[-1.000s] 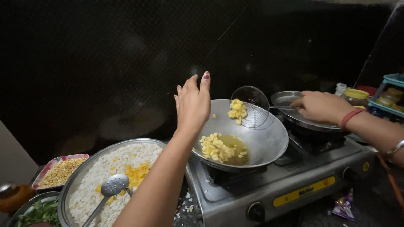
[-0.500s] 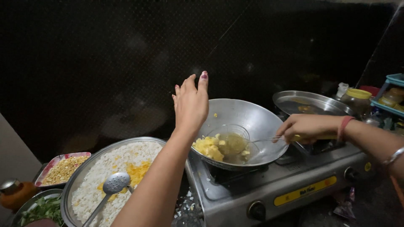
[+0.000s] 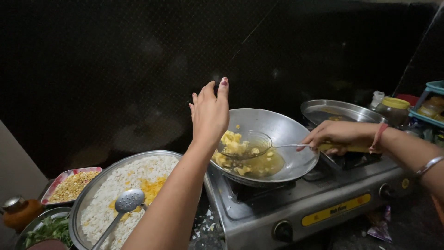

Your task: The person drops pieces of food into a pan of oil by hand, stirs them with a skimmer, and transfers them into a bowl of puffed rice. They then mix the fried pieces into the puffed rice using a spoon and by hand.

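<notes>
The right hand (image 3: 340, 135) has its grip closed around the yellow handle of a wire scoop (image 3: 245, 144). The scoop sits low in the big metal wok (image 3: 286, 134) on the gas stove (image 3: 296, 208). It is partly in the hot oil, and a heap of yellow fried pieces (image 3: 232, 141) lies in it. More yellow pieces float in the oil around it.

The left hand (image 3: 210, 113) is up in the air over the left edge of the wok. Its fingers are spread out and it holds nothing.

To the left of the stove is a big round tray (image 3: 83, 203) full of white puffed rice, with some yellow bits in the middle. A spoon with holes (image 3: 125, 203) rests on the rice. Further left is a small tray of yellow grains (image 3: 71, 184), and below it a bowl of green leaves (image 3: 46, 229).

It looks like the frying is partly done. Some pieces are in the scoop, but they are not lifted out of the wok yet. More pieces are left in the oil to scoop up.
</notes>
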